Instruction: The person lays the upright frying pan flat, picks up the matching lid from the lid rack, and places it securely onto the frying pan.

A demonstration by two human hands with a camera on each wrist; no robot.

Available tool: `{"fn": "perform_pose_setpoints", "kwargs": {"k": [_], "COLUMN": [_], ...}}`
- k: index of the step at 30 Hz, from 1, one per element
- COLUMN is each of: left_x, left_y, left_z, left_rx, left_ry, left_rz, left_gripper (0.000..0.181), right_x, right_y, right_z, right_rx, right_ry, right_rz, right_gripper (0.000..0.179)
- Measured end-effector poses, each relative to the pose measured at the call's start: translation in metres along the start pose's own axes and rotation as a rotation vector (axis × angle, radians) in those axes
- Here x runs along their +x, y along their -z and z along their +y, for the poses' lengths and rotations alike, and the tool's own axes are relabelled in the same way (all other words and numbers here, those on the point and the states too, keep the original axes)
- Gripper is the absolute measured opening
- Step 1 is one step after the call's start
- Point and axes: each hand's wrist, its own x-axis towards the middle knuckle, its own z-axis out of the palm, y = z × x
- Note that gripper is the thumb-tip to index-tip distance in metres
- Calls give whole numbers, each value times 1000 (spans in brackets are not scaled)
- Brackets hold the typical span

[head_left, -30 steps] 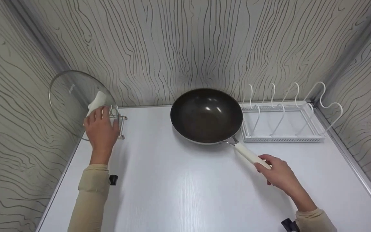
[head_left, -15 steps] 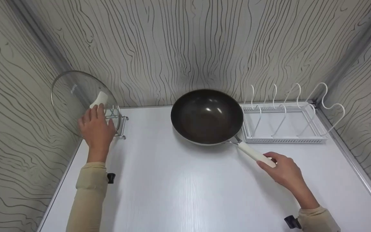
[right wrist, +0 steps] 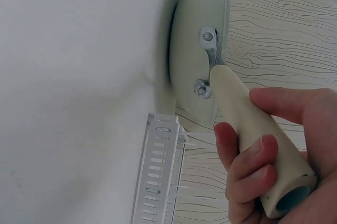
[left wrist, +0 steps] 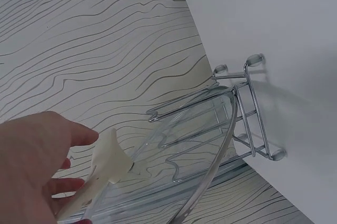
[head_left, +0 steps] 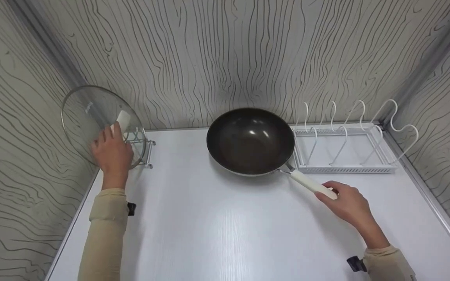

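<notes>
A glass lid (head_left: 86,113) with a cream handle (left wrist: 108,163) stands tilted in a small wire rack (left wrist: 247,111) at the table's far left. My left hand (head_left: 111,152) is at this handle, fingers curled about its lower part and thumb beside its upper end. The fingers partly hide the handle in the head view. My right hand (head_left: 346,203) grips the end of the cream handle (right wrist: 253,124) of a dark-lined wok (head_left: 250,142), thumb on one side and fingers wrapped round the other. The wok is at the back middle, its inside tipped toward me.
A white rack (head_left: 346,170) with tall curved wire dividers stands at the back right, close beside the wok. Wood-patterned walls (head_left: 186,62) enclose the white table (head_left: 209,218) at the back and both sides.
My left hand has shifted left along the lid's handle, and its thumb has drawn nearer the fingers. The right hand has slid slightly toward the end of the wok's handle; wok and lid stay put.
</notes>
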Motion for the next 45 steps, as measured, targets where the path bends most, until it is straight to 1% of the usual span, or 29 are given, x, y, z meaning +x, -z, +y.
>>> {"fn": "perform_pose_setpoints", "kwargs": {"k": [3, 8, 13, 15, 21, 25, 28, 33, 37, 45], "left_x": [2, 5, 9, 12, 21, 24, 26, 29, 32, 32], "left_y": [0, 0, -2, -1, 0, 0, -1, 0, -2, -7], "left_z": [-1, -2, -1, 1, 2, 4, 6, 9, 8, 7], "left_rx": [13, 50, 102, 120, 187, 221, 248, 278, 272, 249], "left_ry": [6, -4, -47, -58, -32, -23, -18, 14, 37, 60], "left_rz": [-13, -13, 29, 30, -61, -94, -111, -139, -158, -152], "left_gripper": [61, 60, 55, 53, 53, 56, 55, 53, 53, 49], "right_x": [0, 1, 1, 1, 1, 1, 1, 0, 0, -1], "right_y": [0, 0, -1, -1, -2, -3, -3, -3, -3, -1], "right_z": [0, 0, 0, 0, 0, 1, 1, 2, 1, 0], "right_rx": [2, 4, 17, 20, 24, 24, 23, 23, 22, 29], "right_ry": [1, 0, -6, -8, -4, 3, 3, -2, -7, -8], "right_rz": [-2, -7, -13, -12, -9, -6, 0, -1, -2, -8], "right_gripper": [57, 57, 57, 56, 57, 56, 56, 58, 56, 55]}}
